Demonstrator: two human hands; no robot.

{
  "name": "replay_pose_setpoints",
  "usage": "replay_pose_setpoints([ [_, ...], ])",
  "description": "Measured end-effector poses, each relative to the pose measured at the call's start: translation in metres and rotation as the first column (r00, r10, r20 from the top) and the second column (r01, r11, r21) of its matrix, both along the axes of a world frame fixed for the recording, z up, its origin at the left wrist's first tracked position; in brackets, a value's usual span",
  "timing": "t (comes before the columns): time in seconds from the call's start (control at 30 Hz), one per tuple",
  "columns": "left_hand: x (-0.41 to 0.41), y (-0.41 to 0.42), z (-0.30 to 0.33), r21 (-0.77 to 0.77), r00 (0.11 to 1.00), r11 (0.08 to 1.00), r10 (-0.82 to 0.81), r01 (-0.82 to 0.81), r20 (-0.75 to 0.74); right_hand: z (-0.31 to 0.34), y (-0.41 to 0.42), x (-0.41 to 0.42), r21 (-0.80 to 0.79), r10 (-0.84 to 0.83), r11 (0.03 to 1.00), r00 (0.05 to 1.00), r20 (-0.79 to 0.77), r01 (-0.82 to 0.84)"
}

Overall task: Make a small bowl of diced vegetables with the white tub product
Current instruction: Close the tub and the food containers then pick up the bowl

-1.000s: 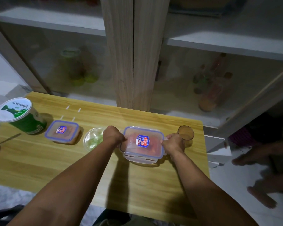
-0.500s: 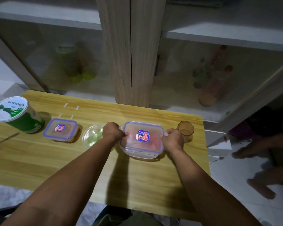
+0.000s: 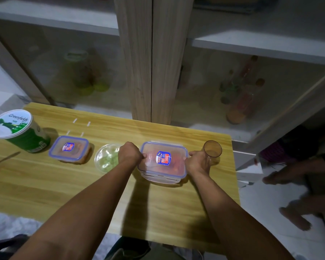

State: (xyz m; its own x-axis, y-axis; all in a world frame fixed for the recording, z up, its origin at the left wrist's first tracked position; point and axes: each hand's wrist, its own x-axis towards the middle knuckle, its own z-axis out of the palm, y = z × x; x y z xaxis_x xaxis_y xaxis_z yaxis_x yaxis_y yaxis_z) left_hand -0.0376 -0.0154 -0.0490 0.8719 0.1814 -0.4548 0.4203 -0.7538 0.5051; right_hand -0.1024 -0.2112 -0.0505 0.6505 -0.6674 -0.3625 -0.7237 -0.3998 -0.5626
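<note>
the larger lidded container (image 3: 162,162) of reddish diced vegetables sits on the bench (image 3: 64,184) between the two hands, its blue-rimmed lid on. the left hand (image 3: 130,154) is curled tight against its left end and the right hand (image 3: 198,161) against its right end, both gripping at the lid's edge. compared with a second ago the hands have hardly shifted; they stay clamped on the same two ends, which suggests the side clips are being worked loose, so opening is under way but not done. just left of the left hand, almost touching it, stands the small clear bowl (image 3: 107,158) with pale green pieces. just beyond the right hand stands an amber cup (image 3: 212,150), close enough to be knocked. farther left is a smaller lidded container (image 3: 68,148), then the green-and-white tub (image 3: 17,129), unopened, and a spoon (image 3: 6,159) at the bench's edge.
</note>
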Motion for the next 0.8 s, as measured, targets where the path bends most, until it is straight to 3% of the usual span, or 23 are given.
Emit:
replay_pose_setpoints([
  [0.33,0.008,0.006,-0.010,-0.082,0.998,0.996,-0.034,0.030,-0.058,-0.002,0.012,0.000,0.051,0.010,0.999,1.000,-0.018,-0.009],
  [0.47,0.005,-0.004,0.005,0.111,0.969,0.966,-0.240,0.233,0.052,0.006,0.013,0.004,-0.099,0.185,0.976,0.978,-0.099,-0.195],
  [0.53,0.005,-0.010,0.011,0.144,0.878,0.875,-0.474,0.461,0.071,0.012,0.014,0.008,-0.105,0.385,0.913,0.918,-0.095,-0.394],
  [0.6,0.005,-0.014,0.012,0.191,0.688,0.669,-0.723,0.719,-0.058,0.018,0.016,0.012,-0.005,0.614,0.781,0.770,-0.174,-0.624],
  [0.67,0.005,-0.015,0.006,0.281,0.538,0.479,-0.821,0.832,-0.193,0.019,0.018,0.013,0.043,0.730,0.644,0.597,-0.332,-0.764],
  [0.73,0.003,-0.014,0.000,0.336,0.524,0.437,-0.817,0.835,-0.240,0.017,0.019,0.011,0.004,0.756,0.546,0.491,-0.433,-0.838],
  [0.8,0.002,-0.014,0.000,0.405,0.510,0.397,-0.831,0.824,-0.221,0.012,0.021,0.011,-0.095,0.756,0.496,0.483,-0.443,-0.863],
])
